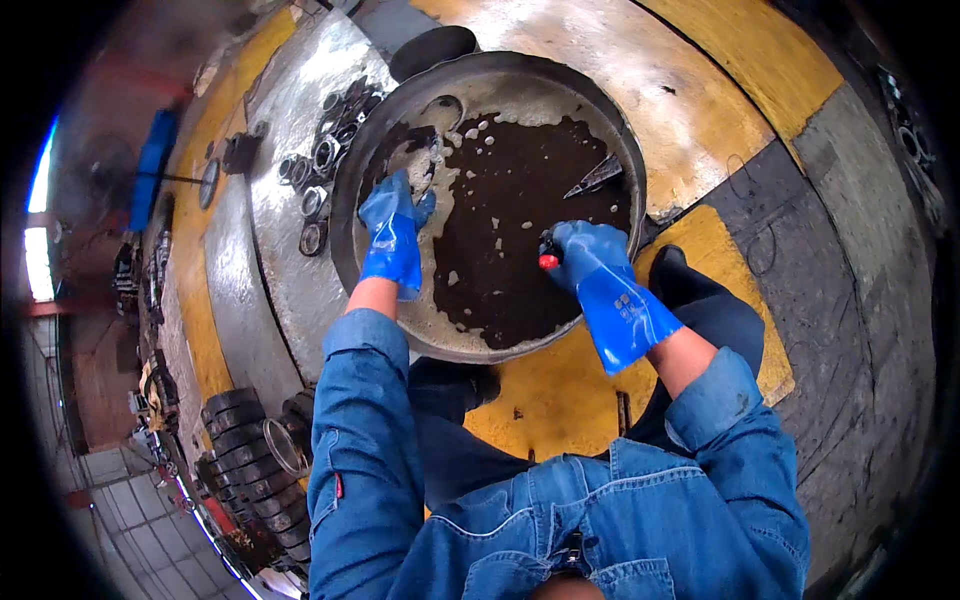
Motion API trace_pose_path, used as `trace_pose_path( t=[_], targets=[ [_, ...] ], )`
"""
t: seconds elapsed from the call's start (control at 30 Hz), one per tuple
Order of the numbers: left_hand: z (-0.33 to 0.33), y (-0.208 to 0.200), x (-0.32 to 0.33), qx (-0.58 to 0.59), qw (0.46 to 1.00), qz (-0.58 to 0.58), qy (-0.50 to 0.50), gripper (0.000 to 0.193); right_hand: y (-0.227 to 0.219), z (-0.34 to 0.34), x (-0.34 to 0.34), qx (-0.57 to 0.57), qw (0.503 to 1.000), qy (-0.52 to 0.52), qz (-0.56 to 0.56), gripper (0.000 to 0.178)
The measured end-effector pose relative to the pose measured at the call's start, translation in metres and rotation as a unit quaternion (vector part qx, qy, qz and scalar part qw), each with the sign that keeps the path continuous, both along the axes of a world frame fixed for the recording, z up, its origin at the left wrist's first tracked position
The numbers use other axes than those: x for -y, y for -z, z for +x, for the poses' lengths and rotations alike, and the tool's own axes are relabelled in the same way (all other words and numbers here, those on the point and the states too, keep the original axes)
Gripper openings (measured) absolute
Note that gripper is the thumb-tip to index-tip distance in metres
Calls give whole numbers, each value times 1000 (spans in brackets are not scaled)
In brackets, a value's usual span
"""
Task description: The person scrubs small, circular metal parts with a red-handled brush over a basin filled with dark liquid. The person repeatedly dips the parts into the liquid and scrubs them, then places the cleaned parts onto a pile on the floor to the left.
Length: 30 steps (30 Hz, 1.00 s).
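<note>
Basin (343,215), round and wide-rimmed, is sitting on the floor (550,405) just beyond the person's feet, holding dark liquid (500,235) edged with pale foam (512,96), and both blue-gloved hands are reaching over it. The right hand (580,250) is curling around a red-and-black object (548,260), mostly hidden in the glove, above the right part of the liquid. The left hand (395,215) is hanging over the left side, its fingers pointing far; whether it is gripping anything, one cannot tell. Beyond its fingertips, a curved edge (459,104) is showing in the foam. A dark pointed piece (595,177) is jutting up near the right wall, just beyond the right hand. Metal rings (350,115) are lying in a cluster outside the basin, to the left
</note>
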State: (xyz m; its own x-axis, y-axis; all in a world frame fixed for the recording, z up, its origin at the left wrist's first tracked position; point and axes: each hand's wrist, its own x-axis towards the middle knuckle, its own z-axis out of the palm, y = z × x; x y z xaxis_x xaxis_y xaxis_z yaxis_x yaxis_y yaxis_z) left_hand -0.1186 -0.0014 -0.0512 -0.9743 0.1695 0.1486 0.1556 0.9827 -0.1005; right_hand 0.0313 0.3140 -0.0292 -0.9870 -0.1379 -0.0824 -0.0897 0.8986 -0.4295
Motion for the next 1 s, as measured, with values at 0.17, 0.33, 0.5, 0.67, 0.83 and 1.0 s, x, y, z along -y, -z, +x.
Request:
trace_pose_path(
  t=[0.17, 0.33, 0.5, 0.67, 0.83, 1.0],
  targets=[
    [-33, 21, -9, 10, 994, -77, 72, 51, 9, 4, -6, -56, 996, -15, -61, 14],
    [-43, 43, 5, 27, 987, -146, 64, 30, 7, 5, -4, -40, 997, -19, -69, 15],
    [-49, 19, -12, 70, 988, -130, 37, 30, 16, 3, -9, 1, 999, -29, -44, 27],
    [-56, -53, 15, 44, 996, -27, -79, 41, 19, 3, -6, -61, 996, -19, -58, 28],
    [-24, -106, 58, 112, 913, 383, -91, 45, 7, -5, -1, -43, 985, 21, -168, 27],
    [62, -119, 18, 174, 693, 687, -133, 47, -3, -2, -2, 8, 942, 13, -335, 31]
  ],
)
